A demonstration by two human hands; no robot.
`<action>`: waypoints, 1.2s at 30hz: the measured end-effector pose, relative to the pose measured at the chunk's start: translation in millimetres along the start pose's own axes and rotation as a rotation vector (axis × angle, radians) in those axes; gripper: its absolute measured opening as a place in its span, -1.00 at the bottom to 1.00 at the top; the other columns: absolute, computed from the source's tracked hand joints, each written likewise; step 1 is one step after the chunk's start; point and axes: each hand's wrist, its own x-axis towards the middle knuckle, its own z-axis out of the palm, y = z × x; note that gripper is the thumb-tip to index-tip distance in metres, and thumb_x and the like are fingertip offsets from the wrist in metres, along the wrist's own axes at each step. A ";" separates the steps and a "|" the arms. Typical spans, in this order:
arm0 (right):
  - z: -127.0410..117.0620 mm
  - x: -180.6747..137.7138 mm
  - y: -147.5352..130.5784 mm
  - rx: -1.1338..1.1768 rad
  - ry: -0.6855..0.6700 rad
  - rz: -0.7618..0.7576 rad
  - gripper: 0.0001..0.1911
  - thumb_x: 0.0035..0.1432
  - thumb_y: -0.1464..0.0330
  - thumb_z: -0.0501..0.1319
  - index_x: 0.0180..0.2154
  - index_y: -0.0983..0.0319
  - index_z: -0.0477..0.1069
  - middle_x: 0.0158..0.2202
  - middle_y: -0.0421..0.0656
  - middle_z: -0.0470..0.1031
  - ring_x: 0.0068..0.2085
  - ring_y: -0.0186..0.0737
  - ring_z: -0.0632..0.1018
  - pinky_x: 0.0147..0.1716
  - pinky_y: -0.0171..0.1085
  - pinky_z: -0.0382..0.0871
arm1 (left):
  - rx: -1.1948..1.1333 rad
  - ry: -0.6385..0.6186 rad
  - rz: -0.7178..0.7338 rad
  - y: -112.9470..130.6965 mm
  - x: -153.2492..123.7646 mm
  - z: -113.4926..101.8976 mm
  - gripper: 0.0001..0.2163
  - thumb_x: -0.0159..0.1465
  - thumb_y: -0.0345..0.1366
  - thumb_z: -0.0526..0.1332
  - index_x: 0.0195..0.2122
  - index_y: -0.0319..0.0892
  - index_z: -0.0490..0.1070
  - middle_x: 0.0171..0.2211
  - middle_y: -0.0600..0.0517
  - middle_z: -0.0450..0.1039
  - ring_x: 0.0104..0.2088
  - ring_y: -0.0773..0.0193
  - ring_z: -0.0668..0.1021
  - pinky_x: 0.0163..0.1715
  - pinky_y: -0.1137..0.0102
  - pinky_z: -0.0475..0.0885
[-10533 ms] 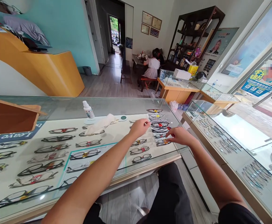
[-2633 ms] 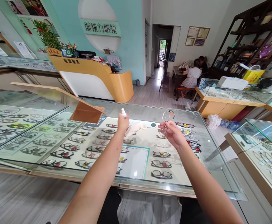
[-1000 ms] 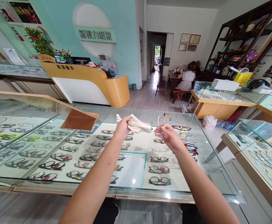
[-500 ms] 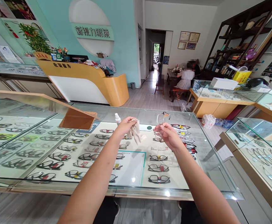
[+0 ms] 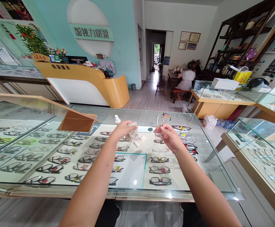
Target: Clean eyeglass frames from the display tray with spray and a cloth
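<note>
My left hand [image 5: 123,130] is closed on a crumpled pale cloth [image 5: 136,136], which hangs from the fingers above the glass display counter [image 5: 132,195]. To its right, my right hand [image 5: 169,136] pinches a pair of eyeglasses [image 5: 161,119], held up on end with one lens at the top; the lower part is partly hidden by the fingers. Cloth and eyeglasses are apart. Just behind my left hand stands a white spray bottle [image 5: 117,119], its lower part covered by the hand. Under the glass, rows of spectacle frames [image 5: 160,160] lie below both hands.
A wooden-framed mirror or stand [image 5: 77,121] rests on the counter at the left. Another glass showcase [image 5: 257,157] is close on the right. Farther back are a yellow and white cashier desk [image 5: 118,91] and a seated person [image 5: 186,80] at a table.
My left hand has shifted slightly left, and the cloth hangs more spread out. My right hand keeps the eyeglasses raised in nearly the same place. The camera view has shifted slightly.
</note>
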 end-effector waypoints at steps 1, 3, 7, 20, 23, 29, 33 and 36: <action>0.2 -0.1 -0.1 0.001 -0.001 0.001 -0.55 0.04 0.06 0.62 -0.36 0.12 0.45 -0.18 -0.19 0.71 -0.07 -0.12 0.70 -0.13 -0.23 0.43 | 0.016 0.012 0.012 -0.1 0.1 -0.7 -0.70 0.03 -0.02 0.48 -0.48 -0.08 0.45 -0.52 0.09 0.44 -0.45 0.18 0.47 -0.44 0.38 0.23; 0.5 -0.2 0.0 0.005 -0.004 -0.003 -0.56 0.03 0.06 0.62 -0.36 0.12 0.46 -0.19 -0.19 0.71 -0.07 -0.12 0.70 -0.11 -0.22 0.42 | 0.013 0.031 0.033 -0.2 0.5 -1.5 -0.62 0.07 0.01 0.45 -0.57 -0.07 0.31 -0.59 0.12 0.29 -0.51 0.24 0.36 -0.48 0.38 0.14; 1.5 -0.1 -0.2 0.009 -0.005 -0.002 -0.56 0.02 0.06 0.63 -0.36 0.12 0.47 -0.21 -0.23 0.71 -0.07 -0.14 0.69 -0.08 -0.22 0.41 | -0.024 0.002 0.021 -0.7 0.8 -1.7 -0.56 0.11 0.07 0.41 -0.59 -0.07 0.22 -0.61 0.12 0.21 -0.55 0.28 0.29 -0.50 0.39 0.08; 5.2 -3.1 -1.4 0.001 -0.004 0.034 -0.52 -0.01 0.04 0.64 -0.35 0.13 0.45 -0.18 -0.20 0.70 -0.05 -0.07 0.69 -0.12 -0.22 0.36 | -0.425 -0.151 0.098 22.8 -11.6 5.1 -0.57 0.04 0.01 0.50 -0.36 -0.10 0.31 -0.45 0.15 0.47 -0.36 0.27 0.55 -0.23 0.36 0.46; 8.3 -3.5 0.6 0.003 0.004 0.049 -0.50 -0.03 0.05 0.65 -0.36 0.14 0.43 -0.18 -0.19 0.71 -0.06 -0.07 0.69 -0.12 -0.21 0.37 | -0.451 -0.162 0.161 26.9 -16.1 20.0 -0.58 0.10 0.01 0.47 -0.32 -0.09 0.29 -0.46 0.17 0.46 -0.37 0.28 0.53 -0.25 0.37 0.44; 10.8 -2.7 9.3 -0.033 -0.009 0.081 -0.50 -0.02 0.03 0.63 -0.36 0.14 0.43 -0.21 -0.18 0.70 -0.06 -0.08 0.68 -0.12 -0.21 0.37 | -0.419 -0.202 0.254 32.7 -30.6 47.8 -0.58 0.21 0.08 0.42 -0.27 -0.07 0.26 -0.47 0.18 0.43 -0.41 0.30 0.47 -0.29 0.39 0.35; 11.5 -2.4 13.7 -0.042 0.008 0.118 -0.49 -0.07 0.02 0.65 -0.36 0.16 0.46 -0.20 -0.17 0.70 -0.06 -0.09 0.67 -0.06 -0.19 0.38 | -0.390 -0.172 0.360 37.8 -40.0 56.3 -0.62 0.25 0.03 0.43 -0.29 -0.10 0.31 -0.46 0.18 0.34 -0.41 0.34 0.36 -0.33 0.42 0.25; 12.1 -2.9 13.9 -0.044 0.014 0.121 -0.49 -0.06 0.01 0.65 -0.36 0.16 0.49 -0.20 -0.18 0.70 -0.07 -0.10 0.67 -0.06 -0.19 0.37 | -0.419 -0.171 0.408 39.7 -42.5 60.7 -0.62 0.26 0.05 0.44 -0.31 -0.12 0.38 -0.42 0.15 0.32 -0.37 0.33 0.35 -0.29 0.40 0.29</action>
